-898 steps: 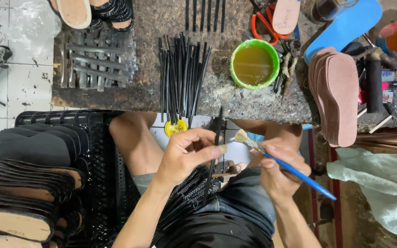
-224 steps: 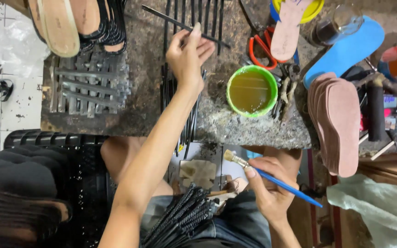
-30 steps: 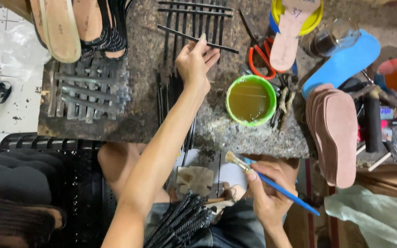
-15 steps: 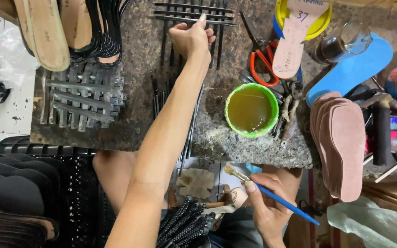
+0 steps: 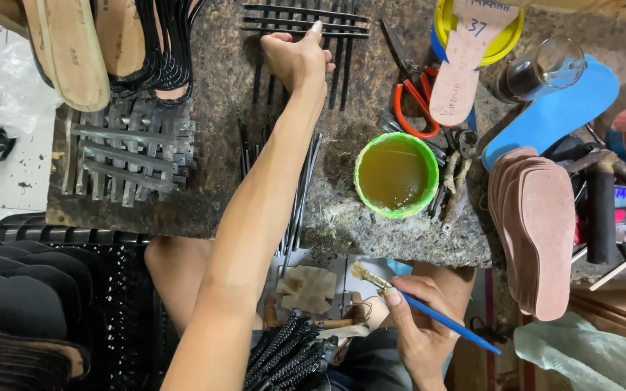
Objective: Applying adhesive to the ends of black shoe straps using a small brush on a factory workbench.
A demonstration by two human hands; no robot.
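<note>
My left hand [image 5: 297, 59] reaches far across the dark, glue-stained worktop [image 5: 219, 130] and its fingers rest on a row of thin black straps [image 5: 306, 20] laid crosswise at the far edge. My right hand [image 5: 416, 322] stays low near my lap, gripping a blue-handled brush [image 5: 429, 310] with its bristles pointing up-left. A green bowl of yellowish glue [image 5: 395, 174] stands between the two hands. A bundle of braided black straps [image 5: 288, 355] lies on my lap.
Woven black strap pieces [image 5: 128, 148] lie at the left, tan sandals [image 5: 74, 43] above them. Red-handled scissors [image 5: 414, 101], a yellow dish, a glass, a blue sole [image 5: 552, 112] and stacked pink soles [image 5: 537, 232] crowd the right. Black soles [image 5: 16, 304] fill a crate at lower left.
My left hand has stretched farther up the worktop, onto the crosswise straps. The right hand with the brush has stayed near my lap.
</note>
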